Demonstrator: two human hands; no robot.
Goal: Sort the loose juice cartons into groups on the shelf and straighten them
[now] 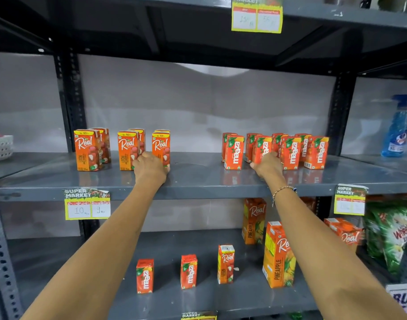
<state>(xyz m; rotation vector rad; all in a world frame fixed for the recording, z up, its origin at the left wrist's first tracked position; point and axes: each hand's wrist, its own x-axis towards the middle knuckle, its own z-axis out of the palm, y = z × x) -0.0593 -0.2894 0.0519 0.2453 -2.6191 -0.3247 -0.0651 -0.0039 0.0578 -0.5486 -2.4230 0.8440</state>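
On the grey middle shelf (198,181) stand two groups of small cartons. At the left are orange Real litchi cartons (87,150) in short rows. At the right are red Maaza cartons (315,152), also in rows. My left hand (150,168) is wrapped around the bottom of the rightmost Real litchi carton (161,144). My right hand (268,166) grips the lower part of a front Maaza carton (262,147). On the lower shelf stand two loose Maaza cartons (144,276) (188,271) and one small Real litchi carton (225,264).
Tall Real pineapple cartons (278,255) stand on the lower shelf at right, beside green detergent bags (389,234). A blue spray bottle (397,128) stands far right, a white basket (0,147) far left. Price labels (87,204) hang on the shelf edges.
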